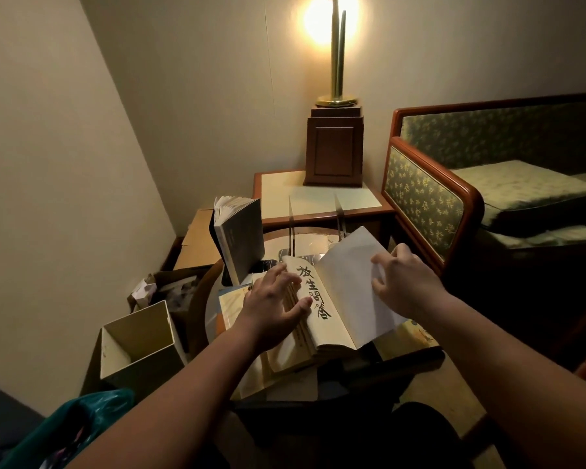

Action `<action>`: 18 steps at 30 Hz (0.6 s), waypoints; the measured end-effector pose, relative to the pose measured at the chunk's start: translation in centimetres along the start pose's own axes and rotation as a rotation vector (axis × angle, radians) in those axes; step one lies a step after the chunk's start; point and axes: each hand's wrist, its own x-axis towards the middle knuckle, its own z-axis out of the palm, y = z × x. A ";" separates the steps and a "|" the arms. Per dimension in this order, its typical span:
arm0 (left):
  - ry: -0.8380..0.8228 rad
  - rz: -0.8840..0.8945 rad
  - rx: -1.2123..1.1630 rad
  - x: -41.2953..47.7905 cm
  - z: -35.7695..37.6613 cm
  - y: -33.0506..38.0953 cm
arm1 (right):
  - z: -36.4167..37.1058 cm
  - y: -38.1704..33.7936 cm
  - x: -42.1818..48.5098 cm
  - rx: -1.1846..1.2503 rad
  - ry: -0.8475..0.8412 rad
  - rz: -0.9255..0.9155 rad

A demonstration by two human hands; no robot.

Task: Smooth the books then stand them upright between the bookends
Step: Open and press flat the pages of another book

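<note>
Open book (322, 299) lies flat, title leaf up. Left hand (271, 306) presses its left edge, fingers spread and straight, likely pinning it against sliding. Right hand (406, 282), on its right half, curls its fingers round the white page (349, 265), probably to flatten it. Behind the book: clear bookends (340, 214). Behind-left: second book (241, 242), upright.
</note>
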 end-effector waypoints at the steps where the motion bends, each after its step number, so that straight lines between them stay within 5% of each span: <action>1: -0.002 -0.002 -0.003 0.0 0.0 -0.1 | 0.5 0.2 -0.2 -0.050 -0.017 0.003; 9: -0.005 -0.008 -0.036 0.0 0.5 -0.5 | 2.0 0.0 -0.6 -0.274 -0.160 -0.127; 13: 0.001 -0.011 -0.029 0.1 0.8 -0.8 | 2.5 -1.4 -0.7 0.004 -0.162 -0.332; 18: 0.004 -0.007 -0.036 0.0 1.2 -1.0 | 3.4 -4.1 -1.0 0.350 -0.199 -0.279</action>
